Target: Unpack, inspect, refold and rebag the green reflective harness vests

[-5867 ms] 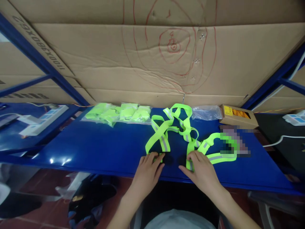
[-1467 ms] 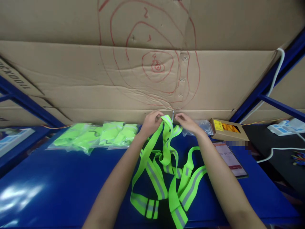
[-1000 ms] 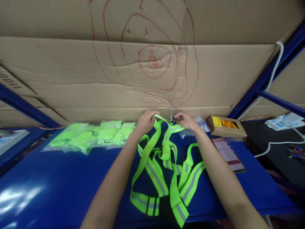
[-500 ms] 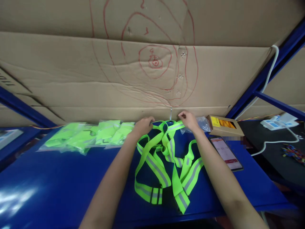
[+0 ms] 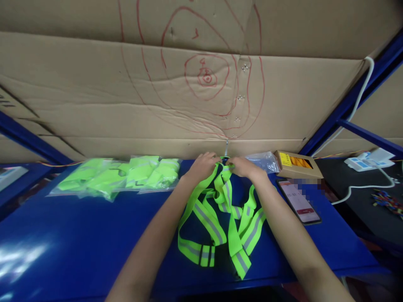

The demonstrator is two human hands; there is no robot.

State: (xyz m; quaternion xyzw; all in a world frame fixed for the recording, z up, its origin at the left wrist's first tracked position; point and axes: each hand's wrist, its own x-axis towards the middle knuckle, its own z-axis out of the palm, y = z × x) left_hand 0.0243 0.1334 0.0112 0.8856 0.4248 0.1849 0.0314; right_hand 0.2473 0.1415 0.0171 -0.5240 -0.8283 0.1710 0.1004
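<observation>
A neon-green reflective harness (image 5: pixel 208 220) with grey stripes lies loosely tangled on the blue table, its black buckles toward the front edge. At the harness's far end, my left hand (image 5: pixel 206 164) has its fingers closed on a strap. Close beside it, my right hand (image 5: pixel 242 166) pinches the striped strap near the same spot. Both sets of fingertips are partly hidden behind the hands and webbing. A thin metal hook (image 5: pixel 226 147) sticks out from the cardboard just above, between the hands.
Several bagged green harnesses (image 5: pixel 119 174) lie to the left. A clear plastic bag (image 5: pixel 263 162), an open-windowed box (image 5: pixel 297 164) and a phone (image 5: pixel 299 201) are on the right. A cardboard wall (image 5: pixel 94 96) with red rings closes off the back of the blue table (image 5: pixel 110 230).
My hands have come together near the hook, the left moving right and the right moving left, drawing the strap ends closer. The view has tilted slightly downward.
</observation>
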